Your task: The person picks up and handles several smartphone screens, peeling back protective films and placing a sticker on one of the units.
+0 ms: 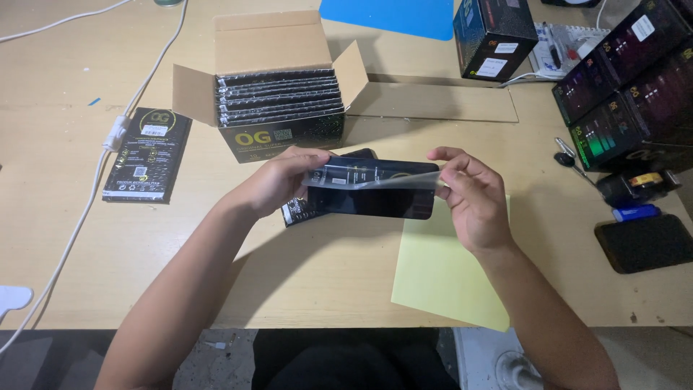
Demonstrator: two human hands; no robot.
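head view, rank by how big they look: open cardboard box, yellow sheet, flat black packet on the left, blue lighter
1. open cardboard box
2. yellow sheet, partly hidden by the right hand
3. flat black packet
4. blue lighter

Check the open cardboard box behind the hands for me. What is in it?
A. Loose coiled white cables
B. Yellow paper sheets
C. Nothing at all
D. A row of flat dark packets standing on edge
D. The open cardboard box holds a row of flat dark packets packed side by side on edge, behind the left hand and right hand, which hold a dark phone between them.
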